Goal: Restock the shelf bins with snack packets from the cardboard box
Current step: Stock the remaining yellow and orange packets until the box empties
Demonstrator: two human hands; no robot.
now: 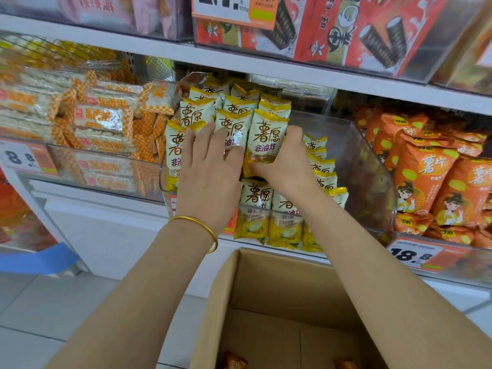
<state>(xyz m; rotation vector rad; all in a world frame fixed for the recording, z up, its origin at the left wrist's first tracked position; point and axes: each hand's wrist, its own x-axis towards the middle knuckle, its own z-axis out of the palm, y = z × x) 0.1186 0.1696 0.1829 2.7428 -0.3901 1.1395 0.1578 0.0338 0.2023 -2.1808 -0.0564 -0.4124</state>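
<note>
Packets (267, 139) stand in rows in the clear bin (372, 161); our left hand (210, 169) presses flat on them, fingers spread, while our right hand (282, 163) seems, half hidden, to curl round a few. We should square each row upright, labels forward, before reaching to the box (266, 283) below.

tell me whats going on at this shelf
A person is filling a clear shelf bin with yellow-and-white snack packets. The left hand presses flat against the standing packets while the right hand grips one at the front. The cardboard box below is nearly empty, with two orange packets at its bottom.
</note>
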